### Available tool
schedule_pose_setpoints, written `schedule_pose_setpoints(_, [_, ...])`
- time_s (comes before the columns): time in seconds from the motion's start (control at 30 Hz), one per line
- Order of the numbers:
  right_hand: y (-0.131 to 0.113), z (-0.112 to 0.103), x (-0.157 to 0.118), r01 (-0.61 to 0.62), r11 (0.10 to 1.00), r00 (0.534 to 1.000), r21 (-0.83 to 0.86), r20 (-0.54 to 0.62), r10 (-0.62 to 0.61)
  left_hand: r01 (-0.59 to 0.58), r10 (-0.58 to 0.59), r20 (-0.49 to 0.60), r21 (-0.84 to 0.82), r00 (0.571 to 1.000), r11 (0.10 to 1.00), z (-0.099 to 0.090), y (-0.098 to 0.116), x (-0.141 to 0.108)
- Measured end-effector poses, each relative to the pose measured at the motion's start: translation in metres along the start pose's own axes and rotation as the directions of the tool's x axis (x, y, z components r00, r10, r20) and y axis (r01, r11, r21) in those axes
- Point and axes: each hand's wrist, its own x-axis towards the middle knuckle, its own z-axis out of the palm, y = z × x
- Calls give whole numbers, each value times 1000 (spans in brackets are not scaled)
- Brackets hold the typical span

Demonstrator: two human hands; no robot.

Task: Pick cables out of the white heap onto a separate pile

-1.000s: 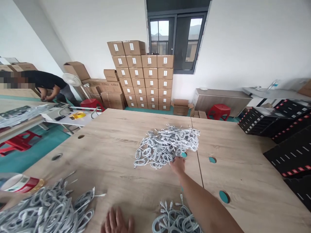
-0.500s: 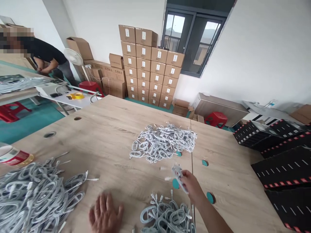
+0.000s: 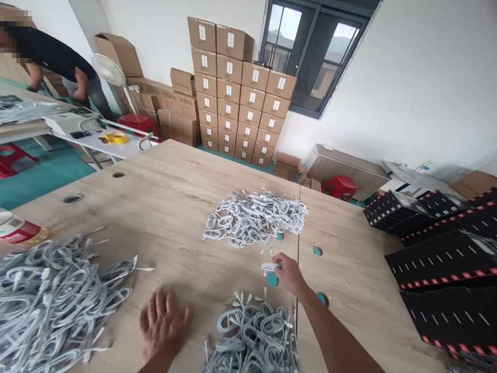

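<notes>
My right hand (image 3: pixel 287 271) pinches a coiled white-grey charging cable (image 3: pixel 268 267) over the wooden table (image 3: pixel 163 207). Just beyond it spreads a pile of coiled cables (image 3: pixel 260 217). Nearer to me, below that hand, lies another heap of grey coiled cables (image 3: pixel 256 331) with their white plugs sticking up. Palm down on the tabletop, my left hand (image 3: pixel 163 321) rests with its fingers spread and holds nothing. To its left is a large tangled heap of grey cables (image 3: pixel 58 300).
Black slotted boxes (image 3: pixel 438 264) line the right side. A clear container with a red label (image 3: pixel 21 230) stands at the left edge. Stacked cartons (image 3: pixel 240 98) rise behind the table. A person in dark clothes (image 3: pixel 54 54) bends over another table at far left.
My right hand has turned, and the cable in it now lies flatter, pointing left. My left hand stays flat on the table. The view has tilted slightly downward; the person at far left has shifted.
</notes>
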Motion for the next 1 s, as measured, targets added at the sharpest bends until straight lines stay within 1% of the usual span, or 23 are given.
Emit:
schedule_pose_setpoints(0.07, [1,-10,13,-19,999,999,-41,-47,17,1,-1,24,-6,1000,1000,-1,0,-1])
schedule_pose_setpoints(0.13, [-4,-19,21,-69,998,996,9,-59,69,2,-2,49,-6,999,1000,-2,0,-2])
schedule_pose_setpoints(0.2, [-14,-25,19,-156,976,988,150,8,156,8,-8,62,14,998,1000,-3,1,-3])
schedule_pose_setpoints(0.23, [-19,-26,12,-200,947,980,251,62,191,7,-9,62,30,998,1000,-4,1,-4])
schedule_pose_setpoints(0.3, [-28,-24,-14,-281,863,958,420,173,228,0,-4,62,60,998,998,-4,1,-4])
schedule_pose_setpoints(0.33, [-29,-21,-34,-310,830,947,463,223,229,-2,-3,63,71,998,997,-4,1,-5])
schedule_pose_setpoints(0.37, [-28,-17,-56,-332,809,937,484,270,223,-4,-1,64,77,998,997,-3,1,-5])
schedule_pose_setpoints(0.43, [-16,-8,-103,-361,802,906,477,382,181,-4,-1,65,77,998,997,-3,0,-5])
schedule_pose_setpoints(0.47, [-6,-4,-124,-358,816,880,453,455,134,-2,-3,65,71,998,997,-3,0,-5])
schedule_pose_setpoints(0.53, [13,-2,-153,-281,900,811,334,584,36,3,-6,57,53,998,999,-2,0,-5])
schedule_pose_setpoints(0.57, [21,-4,-157,-220,940,783,263,623,9,6,-8,54,44,999,999,-1,0,-5])
schedule_pose_setpoints(0.6, [27,-8,-155,-161,966,769,202,639,-6,7,-9,51,39,999,999,-1,0,-5])
schedule_pose_setpoints(0.63, [29,-12,-145,-119,981,772,151,636,-4,7,-8,49,36,999,999,0,0,-5])
schedule_pose_setpoints(0.67, [29,-15,-128,-95,990,790,104,613,11,5,-7,48,34,999,999,0,-1,-5])
schedule_pose_setpoints(0.7, [26,-16,-104,-76,996,818,52,575,32,6,-8,46,32,999,999,1,-1,-5])
schedule_pose_setpoints(0.73, [21,-15,-77,-54,998,850,-15,523,54,7,-8,42,31,999,999,2,-1,-5])
schedule_pose_setpoints(0.77, [15,-10,-47,-19,992,895,-121,441,71,7,-8,38,31,999,999,2,-2,-6])
schedule_pose_setpoints(0.8, [9,-3,-17,31,972,942,-234,331,50,6,-7,34,34,999,999,3,-2,-6])
schedule_pose_setpoints(0.83, [4,7,10,71,935,975,-346,223,9,6,-7,32,39,999,999,4,-3,-6])
schedule_pose_setpoints(0.87, [0,18,35,110,884,987,-454,153,-44,5,-6,32,47,999,999,4,-3,-6])
schedule_pose_setpoints(0.9, [-1,30,55,148,820,988,-553,124,-95,6,-8,37,54,999,999,5,-4,-6])
schedule_pose_setpoints(0.93, [0,40,71,189,745,982,-639,130,-137,8,-11,44,62,999,998,5,-4,-6])
schedule_pose_setpoints(1.0, [8,56,90,277,588,960,-760,197,-198,9,-13,57,74,998,997,6,-5,-7])
